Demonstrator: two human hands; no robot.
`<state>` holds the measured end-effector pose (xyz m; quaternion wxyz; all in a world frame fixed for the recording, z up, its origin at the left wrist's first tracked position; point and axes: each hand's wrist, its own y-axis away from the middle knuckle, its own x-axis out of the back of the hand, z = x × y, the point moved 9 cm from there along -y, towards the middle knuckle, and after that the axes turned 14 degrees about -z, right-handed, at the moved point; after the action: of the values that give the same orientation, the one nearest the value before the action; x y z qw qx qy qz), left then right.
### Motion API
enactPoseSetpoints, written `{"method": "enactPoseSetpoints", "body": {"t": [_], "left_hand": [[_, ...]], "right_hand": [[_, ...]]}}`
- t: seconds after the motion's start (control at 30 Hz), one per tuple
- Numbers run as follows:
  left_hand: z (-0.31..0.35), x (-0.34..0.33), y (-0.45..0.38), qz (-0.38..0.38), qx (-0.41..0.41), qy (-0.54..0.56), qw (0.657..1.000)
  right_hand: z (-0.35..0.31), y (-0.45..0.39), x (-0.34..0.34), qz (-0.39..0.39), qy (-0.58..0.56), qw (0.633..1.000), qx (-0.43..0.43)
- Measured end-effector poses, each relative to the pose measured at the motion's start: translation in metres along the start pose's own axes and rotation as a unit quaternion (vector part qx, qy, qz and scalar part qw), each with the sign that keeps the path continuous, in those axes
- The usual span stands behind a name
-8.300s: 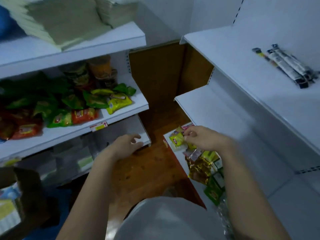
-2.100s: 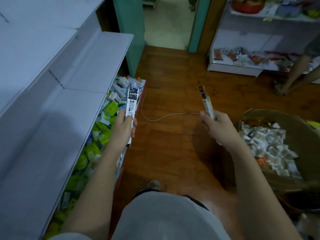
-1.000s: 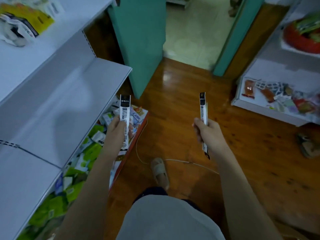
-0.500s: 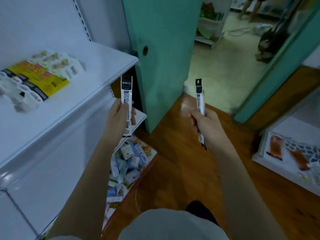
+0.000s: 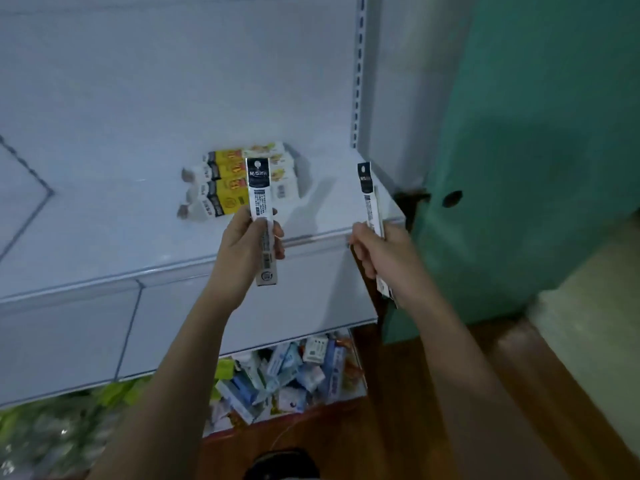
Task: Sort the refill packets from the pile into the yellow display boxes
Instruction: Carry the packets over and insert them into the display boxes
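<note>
As hands (image 5: 249, 244) grip packets (image 5: 261, 216), shelf (image 5: 104, 220) beyond

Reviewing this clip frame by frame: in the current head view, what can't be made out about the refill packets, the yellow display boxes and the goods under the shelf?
- Packet in left hand: its middle is covered by the fingers; the small print is too blurred to read.
- Packet in right hand: seen nearly edge-on, its lower half behind the hand.
- Yellow display boxes: partly behind the left packet; their contents cannot be told.
- Goods on the bottom shelf: blurred, cut off by the shelf above.
</note>
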<state>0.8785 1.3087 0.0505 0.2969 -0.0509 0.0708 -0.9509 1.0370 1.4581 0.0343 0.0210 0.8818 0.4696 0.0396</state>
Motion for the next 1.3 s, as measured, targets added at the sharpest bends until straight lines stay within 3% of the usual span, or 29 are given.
{"method": "enactPoseSetpoints", "body": {"t": [0.2, 0.43, 0.77, 1.07, 1.3], "left_hand": [[0.0, 0.061, 0.039, 0.137, 0.009, 0.008, 0.991], [0.017, 0.122, 0.006, 0.192, -0.019, 0.016, 0.981], [0.028, 0.182, -0.064, 0.142, -0.061, 0.026, 0.988], [0.043, 0.186, -0.098, 0.177, -0.094, -0.019, 0.979], [0.042, 0.183, -0.115, 0.211, -0.081, -0.057, 0.972]], "right_hand": [[-0.016, -0.044, -0.075, -0.172, -0.004, 0.985, -0.002], [-0.044, -0.105, -0.135, -0.245, 0.013, 0.969, 0.012], [-0.07, -0.186, -0.184, -0.215, 0.012, 0.976, 0.028], [-0.118, -0.217, -0.22, -0.183, 0.002, 0.977, 0.109], [-0.127, -0.238, -0.222, -0.14, -0.023, 0.983, 0.12]]}}
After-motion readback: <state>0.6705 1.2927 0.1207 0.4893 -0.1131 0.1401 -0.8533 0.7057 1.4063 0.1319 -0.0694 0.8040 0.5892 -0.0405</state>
